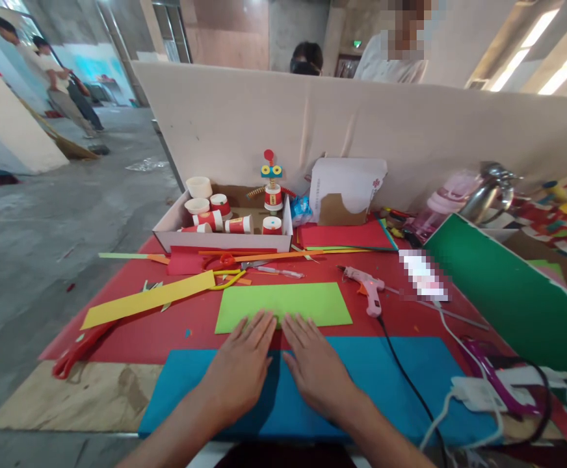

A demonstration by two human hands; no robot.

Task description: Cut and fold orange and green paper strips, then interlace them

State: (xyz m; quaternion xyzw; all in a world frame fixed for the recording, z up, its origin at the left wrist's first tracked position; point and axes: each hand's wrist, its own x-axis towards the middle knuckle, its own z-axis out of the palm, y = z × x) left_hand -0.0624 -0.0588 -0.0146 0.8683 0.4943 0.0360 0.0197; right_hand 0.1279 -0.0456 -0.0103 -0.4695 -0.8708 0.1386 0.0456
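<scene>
My left hand [242, 370] and my right hand [315, 367] lie flat side by side, fingers stretched out. Their fingertips press on the near edge of a light green paper sheet [283, 302], and their palms rest over a blue paper sheet [400, 377]. Both sheets lie on the red table cover [176, 322]. Neither hand holds anything.
A pink glue gun [369, 289] with a black cord lies right of the green sheet. A yellow paper strip [147, 300], red scissors [76, 354], a cardboard box [225, 240] of red paper cups, a paper-cup robot figure [272, 188] and a green board [508, 292] surround it. People stand behind the partition.
</scene>
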